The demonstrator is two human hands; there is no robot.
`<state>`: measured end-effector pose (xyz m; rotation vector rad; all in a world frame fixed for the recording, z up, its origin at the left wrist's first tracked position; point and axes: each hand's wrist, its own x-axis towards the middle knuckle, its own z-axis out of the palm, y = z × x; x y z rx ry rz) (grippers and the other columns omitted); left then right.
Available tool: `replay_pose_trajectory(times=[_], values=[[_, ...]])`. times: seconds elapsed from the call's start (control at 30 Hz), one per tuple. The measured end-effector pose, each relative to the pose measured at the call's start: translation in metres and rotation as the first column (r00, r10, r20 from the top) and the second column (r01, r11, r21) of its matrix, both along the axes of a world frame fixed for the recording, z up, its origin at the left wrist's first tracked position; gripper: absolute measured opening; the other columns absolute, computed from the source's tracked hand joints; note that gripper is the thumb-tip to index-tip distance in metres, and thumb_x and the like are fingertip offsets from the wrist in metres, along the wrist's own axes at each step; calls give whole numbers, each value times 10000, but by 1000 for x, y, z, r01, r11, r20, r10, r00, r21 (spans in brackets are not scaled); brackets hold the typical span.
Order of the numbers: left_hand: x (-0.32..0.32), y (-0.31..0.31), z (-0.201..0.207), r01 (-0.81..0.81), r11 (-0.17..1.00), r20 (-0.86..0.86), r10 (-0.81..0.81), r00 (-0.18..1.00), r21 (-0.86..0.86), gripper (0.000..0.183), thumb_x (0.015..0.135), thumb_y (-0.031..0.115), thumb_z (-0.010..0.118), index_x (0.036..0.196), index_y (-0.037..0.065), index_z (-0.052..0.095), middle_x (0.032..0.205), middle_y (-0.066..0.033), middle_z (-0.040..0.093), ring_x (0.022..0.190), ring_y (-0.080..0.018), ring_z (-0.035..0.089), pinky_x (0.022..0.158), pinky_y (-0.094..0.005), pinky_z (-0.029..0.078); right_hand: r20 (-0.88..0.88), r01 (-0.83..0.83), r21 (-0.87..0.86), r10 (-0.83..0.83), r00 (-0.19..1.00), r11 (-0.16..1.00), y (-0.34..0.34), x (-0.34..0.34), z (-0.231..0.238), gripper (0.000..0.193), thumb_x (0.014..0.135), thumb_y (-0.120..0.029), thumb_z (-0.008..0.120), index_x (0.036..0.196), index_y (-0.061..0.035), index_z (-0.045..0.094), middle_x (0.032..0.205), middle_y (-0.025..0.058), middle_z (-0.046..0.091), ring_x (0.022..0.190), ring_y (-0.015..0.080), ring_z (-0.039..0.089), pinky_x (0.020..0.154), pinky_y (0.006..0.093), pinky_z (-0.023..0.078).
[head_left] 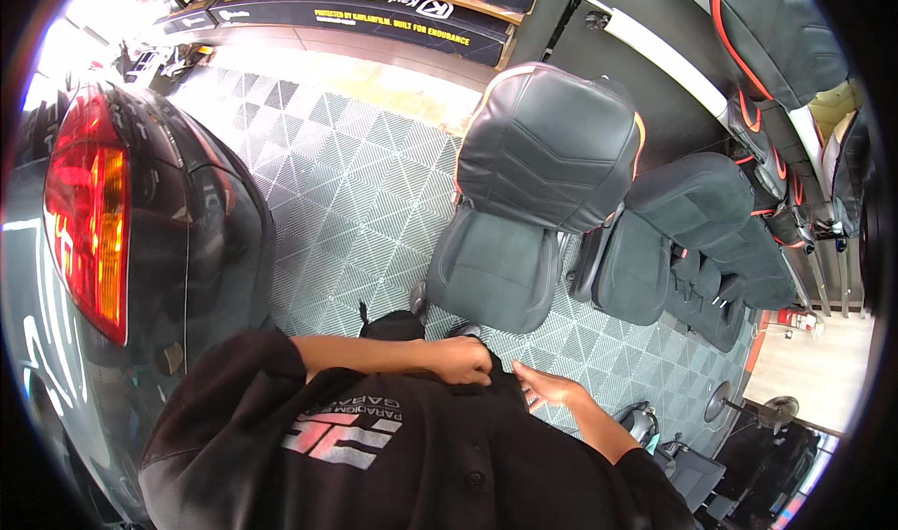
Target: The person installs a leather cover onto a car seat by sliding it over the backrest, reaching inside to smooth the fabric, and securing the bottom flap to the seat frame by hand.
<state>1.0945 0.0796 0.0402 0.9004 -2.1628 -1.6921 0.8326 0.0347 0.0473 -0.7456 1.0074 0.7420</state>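
Observation:
My left hand [463,360] is in front of my waist with its fingers curled closed. It is against dark cloth by the front of my black shirt [468,455], and what the fingers hold, if anything, is hidden. A little to the right, my right hand [547,385] has its thumb and fingers apart, beside the same dark cloth. Beyond my hands stands a car seat with a dark fabric cushion [496,268]. Its backrest carries a black leather-look cover [561,146] with orange edging, creased near its lower edge.
A dark grey car [210,231] with a red and amber tail light [89,221] stands close on my left. More dark car seats [636,268] line the right side. Long black boxes [365,15] lie on a shelf ahead. A fan [776,410] is at the lower right.

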Motion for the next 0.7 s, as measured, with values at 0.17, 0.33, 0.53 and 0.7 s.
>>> replay_pose_trajectory(times=[0.17,0.33,0.53,0.7], values=[[-82,-7,1,236,970,16,-237,971,59,307,871,278,650,835,-24,692,802,-195,682,765,-353,661,694,-447,497,-181,125,231,-84,980,965,25,-36,39,706,980,-596,374,1395,-45,520,1402,156,541,1277,307,518,1040,475,423],[-147,6,-20,260,959,-456,-181,871,116,249,873,249,659,869,6,714,816,-136,714,753,-237,685,692,-399,507,-105,137,262,-113,988,955,62,-100,16,629,973,-516,409,1386,-57,531,1408,149,539,1281,299,515,1052,465,416],[-28,-6,26,-563,804,17,571,821,191,322,969,307,636,1153,48,686,1091,-90,704,1027,-171,664,917,-335,520,-51,195,85,-191,980,977,107,-143,-54,546,966,-420,452,1376,-71,545,1414,141,537,1287,288,510,1066,453,406],[129,37,-38,-979,188,194,960,200,78,269,956,219,642,1087,-13,681,841,-14,653,769,-102,585,722,-276,487,-29,135,-70,-137,990,988,111,-151,-98,486,960,-339,488,1367,-83,557,1420,134,534,1292,279,506,1077,443,398]])
